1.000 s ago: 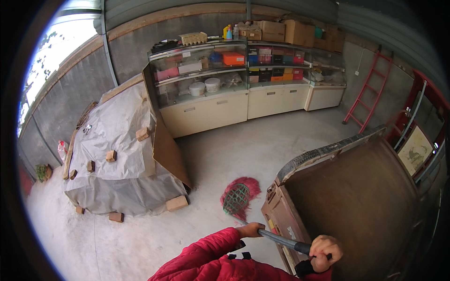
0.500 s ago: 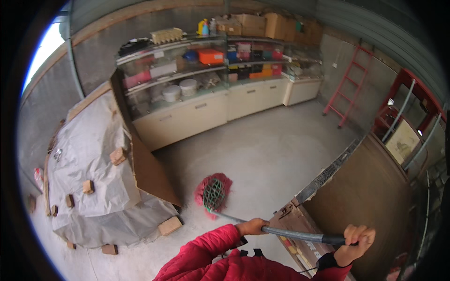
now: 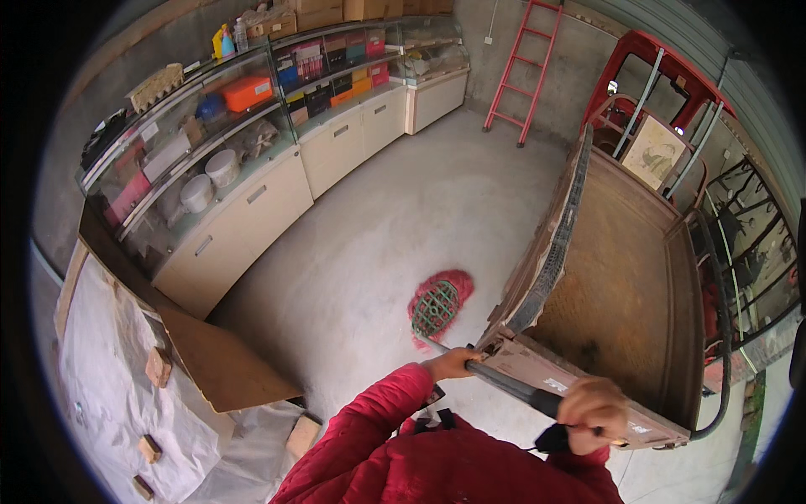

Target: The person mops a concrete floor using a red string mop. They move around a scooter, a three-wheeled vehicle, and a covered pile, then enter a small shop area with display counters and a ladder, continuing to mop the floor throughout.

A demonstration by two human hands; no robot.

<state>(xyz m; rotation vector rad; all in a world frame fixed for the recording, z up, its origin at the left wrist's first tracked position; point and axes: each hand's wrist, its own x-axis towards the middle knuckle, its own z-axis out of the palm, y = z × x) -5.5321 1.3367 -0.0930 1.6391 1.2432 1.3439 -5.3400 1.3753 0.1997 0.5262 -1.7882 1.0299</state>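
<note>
A mop (image 3: pixel 436 307) with a green lattice disc and pinkish-red strands lies on the grey floor ahead of me. Its grey handle runs from the head back toward my lower right. My left hand (image 3: pixel 452 364) wraps round the lower part of that handle. Farther up, at the black grip, my right hand (image 3: pixel 593 410) is closed round the end, slightly blurred. Both arms wear red padded sleeves.
Just right of the mop stands a cargo truck bed (image 3: pixel 625 294). Glass display cabinets (image 3: pixel 239 227) line the far left wall. A red ladder (image 3: pixel 525 71) leans at the back. Plastic sheeting (image 3: pixel 126 378) weighted with bricks and a brown board (image 3: pixel 222 361) are at left.
My view has turned to the right. The mop head has moved across the floor, away from the sheeted heap and nearer the truck bed. Both hands keep their hold on the handle.
</note>
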